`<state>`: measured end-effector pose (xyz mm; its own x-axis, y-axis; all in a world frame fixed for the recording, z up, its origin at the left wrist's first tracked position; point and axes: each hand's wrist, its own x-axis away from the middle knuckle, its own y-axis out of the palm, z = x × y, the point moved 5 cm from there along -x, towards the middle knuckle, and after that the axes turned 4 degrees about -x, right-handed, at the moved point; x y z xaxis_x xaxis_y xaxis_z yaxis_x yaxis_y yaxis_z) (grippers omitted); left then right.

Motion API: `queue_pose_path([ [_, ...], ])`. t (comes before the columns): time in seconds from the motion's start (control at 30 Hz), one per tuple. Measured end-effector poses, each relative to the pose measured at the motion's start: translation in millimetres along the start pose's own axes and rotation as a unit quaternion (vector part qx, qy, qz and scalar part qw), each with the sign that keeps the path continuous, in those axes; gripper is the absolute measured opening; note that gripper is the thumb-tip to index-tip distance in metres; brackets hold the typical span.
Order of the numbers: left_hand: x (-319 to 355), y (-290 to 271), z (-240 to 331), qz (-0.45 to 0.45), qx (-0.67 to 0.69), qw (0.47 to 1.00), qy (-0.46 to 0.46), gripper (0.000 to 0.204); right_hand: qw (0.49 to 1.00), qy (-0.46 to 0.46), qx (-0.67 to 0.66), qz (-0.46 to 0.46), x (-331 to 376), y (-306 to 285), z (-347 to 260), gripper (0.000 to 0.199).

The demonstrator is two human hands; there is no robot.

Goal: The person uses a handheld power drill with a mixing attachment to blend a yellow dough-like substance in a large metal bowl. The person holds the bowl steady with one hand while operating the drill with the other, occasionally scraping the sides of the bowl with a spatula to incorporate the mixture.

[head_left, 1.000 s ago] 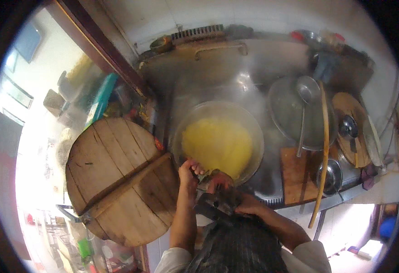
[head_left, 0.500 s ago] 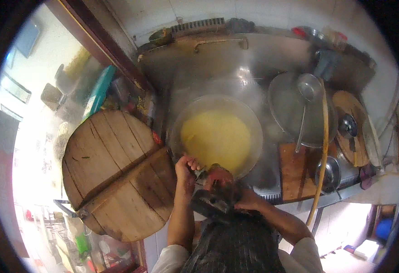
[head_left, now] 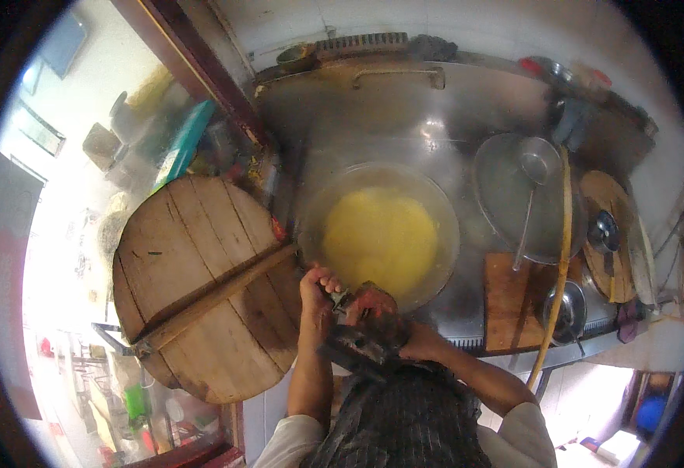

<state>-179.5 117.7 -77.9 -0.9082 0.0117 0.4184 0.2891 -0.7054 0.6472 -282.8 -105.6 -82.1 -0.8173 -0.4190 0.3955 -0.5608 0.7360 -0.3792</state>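
Observation:
A wide round pan (head_left: pixel 445 257) holds yellow, pale-rimmed contents (head_left: pixel 381 242). At its near edge is a dark, blocky device (head_left: pixel 369 339) with a reddish-brown front, whose exact kind I cannot make out. My left hand (head_left: pixel 318 285) is closed beside it, with a small metal piece, perhaps a handle, at its fingers. Against the device's right side is my right hand (head_left: pixel 424 343), closed on it, with its fingertips partly hidden. A large wooden plank lid (head_left: pixel 194 234) with a crossbar stands left of the pan, near my left forearm.
On the right a second pan (head_left: pixel 490 195) has a long-handled ladle (head_left: pixel 537 164) in it. A long pale stick (head_left: pixel 562 273) slants past a reddish-brown board (head_left: pixel 505 320) and a metal bowl (head_left: pixel 568 308). A metal handle (head_left: pixel 396 72) runs along the steel back panel.
The view has shifted slightly, so the pans and lid sit further right in it. Both hands keep nearly the same hold on the device.

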Motion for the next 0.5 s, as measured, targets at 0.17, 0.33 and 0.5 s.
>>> queue_pose_path([
  [0.17,1.3,5.2,9.7,-0.021,-0.025,0.999,0.008,0.013,0.987,0.076,-0.056,-0.132,-9.9,11.5,12.3,0.036],
  [0.33,-5.8,10.2,18.1,-0.044,-0.027,0.998,0.025,0.013,0.927,0.07,-0.319,-0.183,-18.9,22.3,21.4,0.028],
  [0.5,-7.1,24.7,22.5,-0.022,-0.028,0.998,0.043,0.013,0.963,0.058,-0.204,-0.167,-30.0,7.7,11.6,0.022],
])
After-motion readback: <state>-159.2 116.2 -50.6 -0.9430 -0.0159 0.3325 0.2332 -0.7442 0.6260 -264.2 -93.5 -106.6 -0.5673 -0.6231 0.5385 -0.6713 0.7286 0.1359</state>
